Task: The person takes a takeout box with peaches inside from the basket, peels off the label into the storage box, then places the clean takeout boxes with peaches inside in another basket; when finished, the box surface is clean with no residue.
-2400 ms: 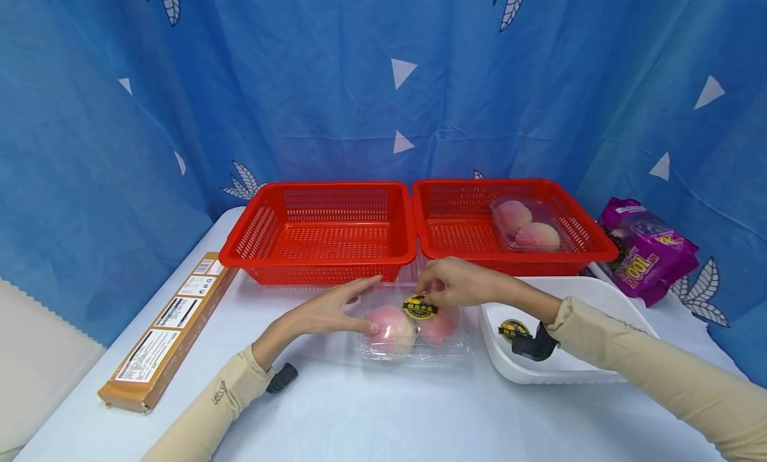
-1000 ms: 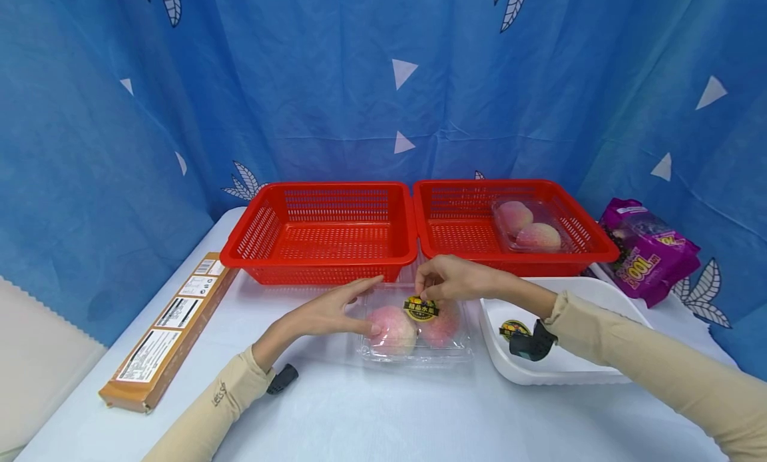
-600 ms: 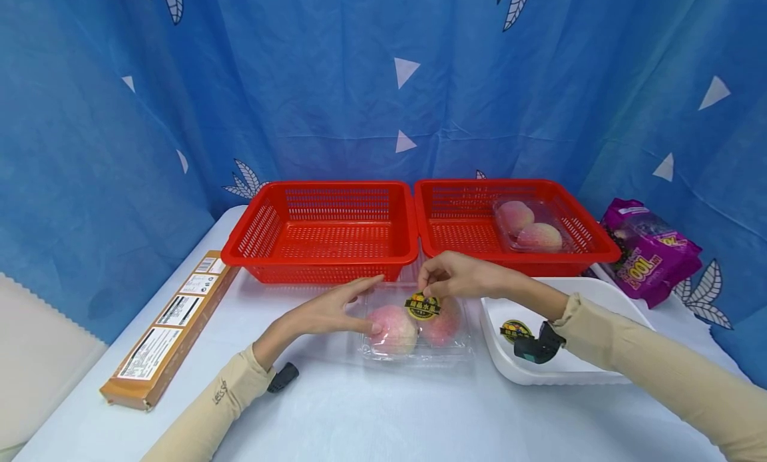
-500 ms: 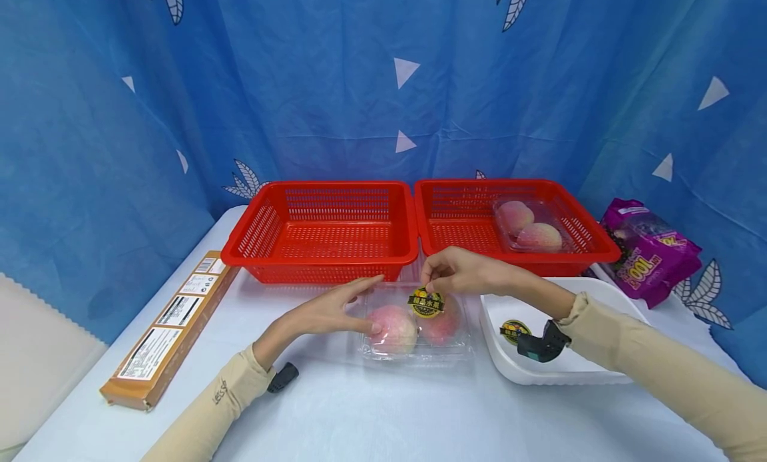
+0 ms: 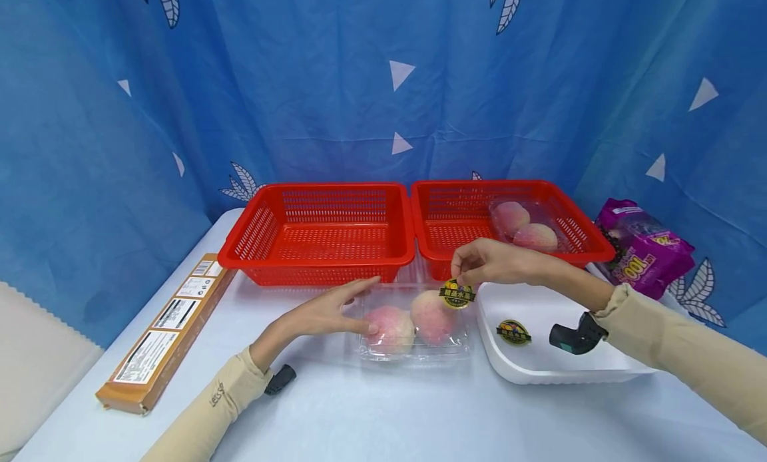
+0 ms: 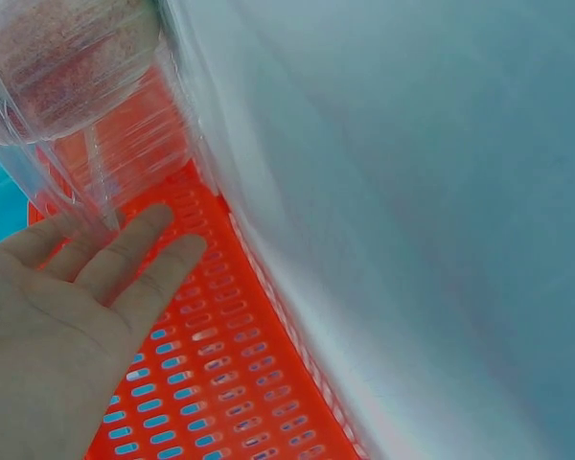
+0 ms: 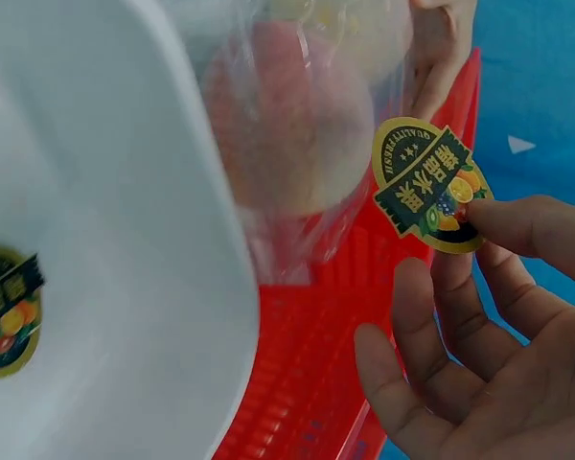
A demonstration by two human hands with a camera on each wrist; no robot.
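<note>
A clear plastic fruit box (image 5: 413,352) with two pinkish peaches (image 5: 389,330) inside lies on the white table. My left hand (image 5: 326,312) rests against its left side with fingers extended and the thumb near the left peach; in the left wrist view its fingers (image 6: 144,254) look nearly straight at the plastic. Between thumb and index finger, my right hand (image 5: 494,262) pinches a black-and-gold fruit sticker (image 5: 457,293), held above the box's right side. The right wrist view shows the whole face of that sticker (image 7: 426,187), apart from the box; the other fingers are loosely bent.
To the right, a white tray (image 5: 497,365) holds another sticker (image 5: 513,331). Behind stand two red baskets, the left one (image 5: 317,272) and the right one (image 5: 440,252), which contains a second box of peaches (image 5: 535,237). A purple bag (image 5: 644,255) lies far right, a long brown box (image 5: 168,332) left.
My right hand has lifted the sticker off the top of the box and moved right with it, so the right peach shows more fully. The left hand and the box have stayed in place.
</note>
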